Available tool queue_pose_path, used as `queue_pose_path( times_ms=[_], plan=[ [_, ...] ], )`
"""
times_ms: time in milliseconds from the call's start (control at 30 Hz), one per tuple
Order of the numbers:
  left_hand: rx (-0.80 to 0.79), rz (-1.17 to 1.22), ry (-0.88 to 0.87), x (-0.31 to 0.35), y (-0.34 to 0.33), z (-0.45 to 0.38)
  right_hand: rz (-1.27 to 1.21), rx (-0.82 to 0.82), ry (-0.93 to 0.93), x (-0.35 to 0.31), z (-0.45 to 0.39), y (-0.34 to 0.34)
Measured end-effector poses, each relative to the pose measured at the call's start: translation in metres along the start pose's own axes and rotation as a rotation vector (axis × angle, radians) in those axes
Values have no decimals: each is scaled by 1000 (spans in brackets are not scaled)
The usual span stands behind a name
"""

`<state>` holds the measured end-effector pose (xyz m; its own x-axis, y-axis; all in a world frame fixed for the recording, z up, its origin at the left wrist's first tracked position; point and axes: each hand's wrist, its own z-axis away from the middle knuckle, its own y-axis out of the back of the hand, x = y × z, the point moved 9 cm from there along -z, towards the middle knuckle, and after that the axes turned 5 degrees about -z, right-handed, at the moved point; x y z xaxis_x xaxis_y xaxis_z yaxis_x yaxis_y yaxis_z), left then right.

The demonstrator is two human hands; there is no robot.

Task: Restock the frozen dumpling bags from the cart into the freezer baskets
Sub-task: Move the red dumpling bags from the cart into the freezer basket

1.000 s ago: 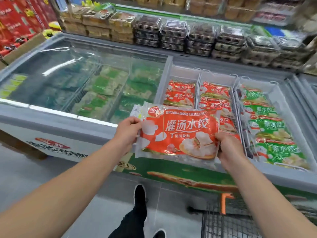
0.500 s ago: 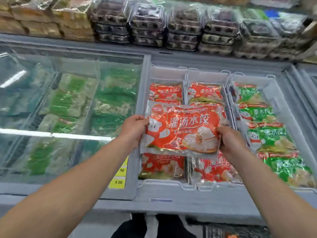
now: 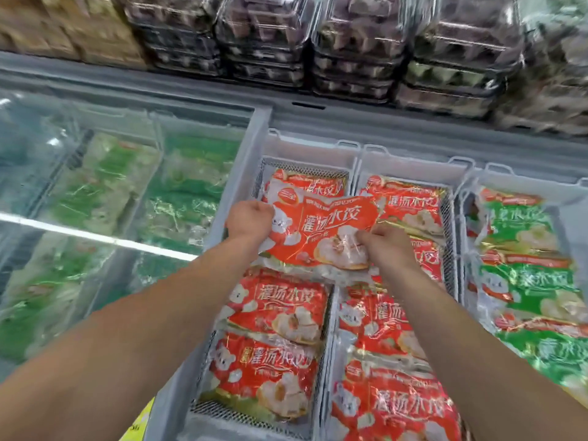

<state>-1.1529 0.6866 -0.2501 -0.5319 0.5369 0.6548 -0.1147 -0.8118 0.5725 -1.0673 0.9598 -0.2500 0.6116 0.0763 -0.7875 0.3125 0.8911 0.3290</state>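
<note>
Our left hand (image 3: 249, 219) and right hand (image 3: 386, 245) each gripped an end of the red dumpling bag (image 3: 321, 232), held low over the left freezer basket (image 3: 265, 168). We judged it slick, crinkly and lumpy-stiff inside, best held by both ends.

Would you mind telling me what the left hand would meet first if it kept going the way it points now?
The left hand grips the red bag and points forward and down. It would likely meet the red bags at the far end of the left basket first, though depth is unclear.
</note>
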Motion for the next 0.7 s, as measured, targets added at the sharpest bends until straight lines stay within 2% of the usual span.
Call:
queue_pose_path(
  times_ms=[133, 200, 400, 533, 700],
  plan=[
    [149, -176, -34, 37, -12, -52, 11, -76, 19, -18, -75, -38],
    [174, -247, -62, 50, -22, -74, 25, -103, 9, -22, -102, -57],
    [131, -377, -83, 72, -58, -127, 10, -164, -36, -18, -169, -95],
    [70, -445, -47, 59, -73, -145, 247, -278, 24, -24, -184, -103],
    [-38, -421, -127, 50, -69, -118, 483, -269, 86, -19, -147, -90]
  ],
)
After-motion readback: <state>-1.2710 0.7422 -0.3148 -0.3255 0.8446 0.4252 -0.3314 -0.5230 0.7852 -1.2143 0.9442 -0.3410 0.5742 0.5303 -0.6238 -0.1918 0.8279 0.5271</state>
